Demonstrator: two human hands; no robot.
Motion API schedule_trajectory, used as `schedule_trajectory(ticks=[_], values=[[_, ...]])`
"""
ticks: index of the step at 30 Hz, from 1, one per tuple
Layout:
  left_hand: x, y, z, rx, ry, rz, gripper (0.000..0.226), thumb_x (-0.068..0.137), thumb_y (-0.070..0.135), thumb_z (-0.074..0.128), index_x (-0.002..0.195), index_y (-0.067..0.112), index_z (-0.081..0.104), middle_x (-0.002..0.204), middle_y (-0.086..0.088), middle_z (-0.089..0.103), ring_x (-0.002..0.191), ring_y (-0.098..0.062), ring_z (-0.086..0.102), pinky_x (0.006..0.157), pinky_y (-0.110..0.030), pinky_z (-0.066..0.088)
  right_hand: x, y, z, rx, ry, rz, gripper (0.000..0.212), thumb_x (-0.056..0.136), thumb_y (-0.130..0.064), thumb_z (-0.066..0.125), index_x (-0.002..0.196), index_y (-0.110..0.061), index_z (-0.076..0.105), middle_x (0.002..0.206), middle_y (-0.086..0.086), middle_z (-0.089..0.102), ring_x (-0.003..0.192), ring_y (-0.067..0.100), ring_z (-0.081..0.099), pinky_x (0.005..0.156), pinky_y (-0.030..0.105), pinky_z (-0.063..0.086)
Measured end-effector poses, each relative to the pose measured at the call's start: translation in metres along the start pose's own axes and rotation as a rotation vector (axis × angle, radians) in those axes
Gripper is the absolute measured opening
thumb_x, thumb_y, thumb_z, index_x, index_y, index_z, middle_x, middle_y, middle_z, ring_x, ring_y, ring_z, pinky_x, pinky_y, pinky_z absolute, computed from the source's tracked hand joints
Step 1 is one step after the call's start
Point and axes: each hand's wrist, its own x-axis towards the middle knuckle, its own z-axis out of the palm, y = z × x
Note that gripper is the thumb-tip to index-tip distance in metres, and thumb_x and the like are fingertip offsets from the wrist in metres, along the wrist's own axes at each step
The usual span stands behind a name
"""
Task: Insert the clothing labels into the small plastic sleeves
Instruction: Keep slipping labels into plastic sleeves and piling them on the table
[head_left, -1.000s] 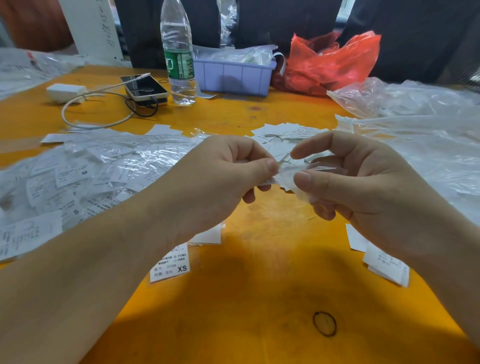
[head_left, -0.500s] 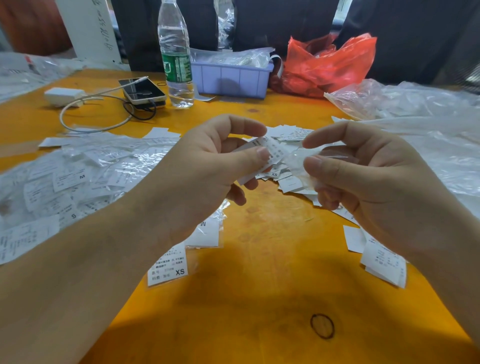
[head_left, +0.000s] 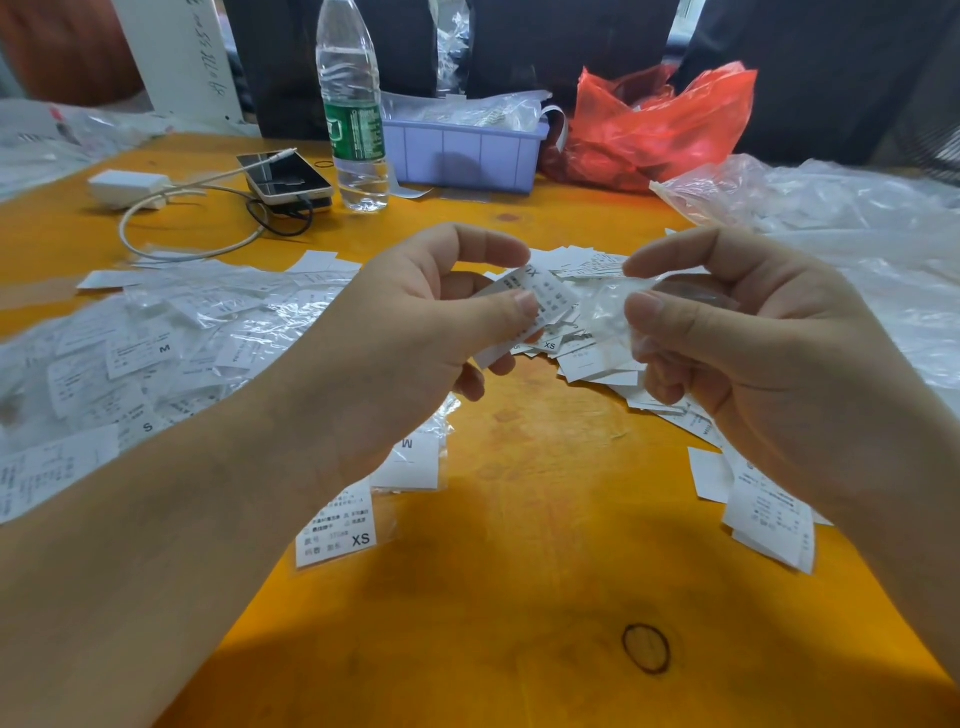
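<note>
Mid-frame, above orange table (head_left: 519, 519): white label (head_left: 540, 301) pinched between thumb and fingers of left hand (head_left: 415, 332). Just right of it, clear plastic sleeve (head_left: 613, 312) pinched by right hand (head_left: 743, 338); label edge near sleeve, contact unclear. Loose labels (head_left: 587, 364) heaped behind hands. Sleeved labels (head_left: 156, 338) spread at left. Water bottle (head_left: 353, 114) at upper centre.

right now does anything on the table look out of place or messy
Nothing looks damaged or spilled. The one oddity is a dark ring lying alone on the bare orange table, near the front edge; I cannot tell whether it is a rubber band or a mark. The loose labels lie scattered, as expected for this work.
</note>
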Motion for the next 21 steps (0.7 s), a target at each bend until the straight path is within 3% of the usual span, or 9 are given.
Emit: schedule_trajectory(ticks=[5,8,15,18,21], values=[[0.001,-0.0013,-0.0012,0.048,-0.02,0.045,0.024,0.087,0.01,0.067,0.11,0.01,0.061,0.095,-0.029,0.066,0.058,-0.015,0.058,0.051,-0.024,0.049,-0.0001,0.0004,0.0001,-0.014,-0.004,0.008,0.018,0.073,-0.022,0.072,0.091,-0.023,0.069,0.064,0.001,0.064,0.054,0.016,0.055,0.052,0.029,0.045],[0.0014,-0.0027,-0.0011,0.044,-0.036,0.061,0.027,0.085,0.011,0.067,0.112,0.008,0.06,0.099,-0.032,0.064,0.059,-0.015,0.057,0.051,-0.023,0.049,-0.0004,0.001,0.001,-0.011,-0.015,0.014,0.019,0.073,-0.021,0.072,0.091,-0.023,0.069,0.064,0.001,0.064,0.054,0.017,0.054,0.051,0.029,0.045],[0.0006,-0.004,-0.0008,0.035,-0.077,0.064,0.02,0.086,0.012,0.067,0.107,0.013,0.065,0.09,-0.019,0.068,0.059,-0.01,0.06,0.051,-0.022,0.049,-0.0003,0.0023,0.0022,-0.003,-0.043,0.052,0.018,0.073,-0.019,0.071,0.091,-0.022,0.07,0.064,0.004,0.064,0.053,0.015,0.056,0.05,0.027,0.047],[-0.0018,-0.0017,0.001,0.002,-0.098,0.041,0.033,0.076,0.022,0.072,0.108,0.019,0.066,0.084,-0.001,0.072,0.059,-0.009,0.061,0.049,-0.023,0.049,-0.0002,0.0032,0.0042,0.014,-0.051,0.058,0.018,0.073,-0.017,0.071,0.09,-0.021,0.069,0.063,0.003,0.064,0.051,0.014,0.055,0.049,0.027,0.046],[-0.0045,0.0009,0.0033,0.011,-0.105,0.035,0.039,0.068,0.028,0.069,0.107,0.022,0.065,0.081,0.001,0.073,0.058,-0.009,0.06,0.048,-0.023,0.049,-0.0003,0.0029,0.0044,0.019,-0.068,0.071,0.021,0.073,-0.016,0.07,0.094,-0.018,0.068,0.064,0.004,0.065,0.051,0.013,0.056,0.048,0.026,0.046]])
